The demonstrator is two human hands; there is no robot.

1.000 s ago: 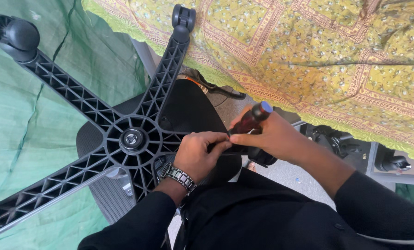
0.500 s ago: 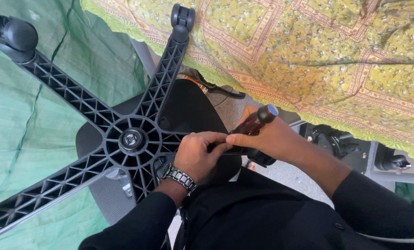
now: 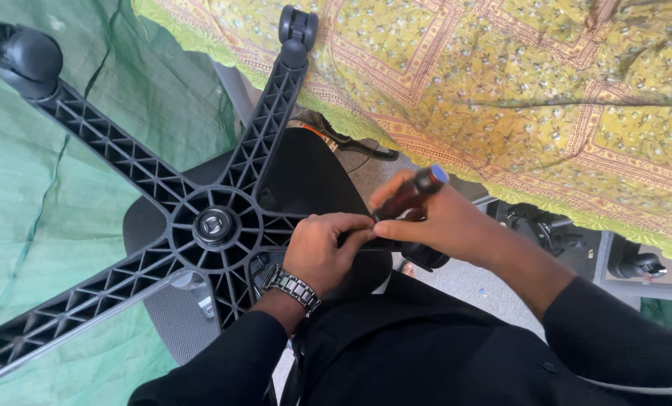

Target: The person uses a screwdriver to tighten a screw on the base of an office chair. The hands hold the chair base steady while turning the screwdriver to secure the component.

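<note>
An upturned office chair lies before me, its black ribbed star base pointing up with casters at the arm ends. My left hand, a metal watch on its wrist, curls its fingers over the base arm that points toward me. My right hand grips a screwdriver with a dark red handle and blue cap, tilted down toward the spot under my left fingers. The tip is hidden by the hands.
A yellow patterned cloth drapes a table at upper right. Green fabric covers the left side. The black seat lies under the base. More casters and cables sit on the floor at right.
The screwdriver handle has tipped a little to the right and up in my right hand. My left hand stays on the base arm.
</note>
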